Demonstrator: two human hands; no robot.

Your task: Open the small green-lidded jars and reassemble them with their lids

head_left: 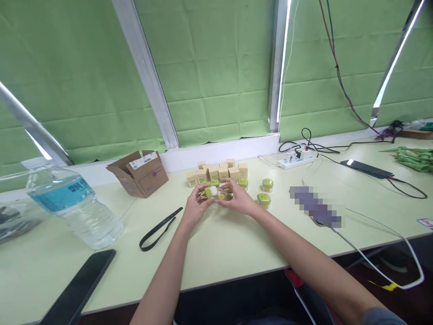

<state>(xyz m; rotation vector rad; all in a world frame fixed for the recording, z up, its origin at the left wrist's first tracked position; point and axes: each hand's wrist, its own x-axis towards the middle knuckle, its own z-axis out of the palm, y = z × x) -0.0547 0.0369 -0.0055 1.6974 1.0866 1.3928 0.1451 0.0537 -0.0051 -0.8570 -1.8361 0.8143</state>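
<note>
My left hand [195, 206] and my right hand [237, 197] meet over the middle of the pale green table [216, 253]. Between them they hold a small clear case with a green lid [214, 193]; the left fingers pinch the green and white lid part, the right fingers wrap the clear body. Just behind my hands stands a cluster of several small tan boxes [218, 172]. Three similar green-lidded cases [267, 184] [264, 200] [242, 183] sit to the right of my hands.
A water bottle [72, 203] lies at the left, a black phone [81, 286] near the front edge, a black strap [158, 229], an open cardboard box [139, 173]. To the right are a power strip [295, 160], cables, another phone [367, 168] and green items [414, 159].
</note>
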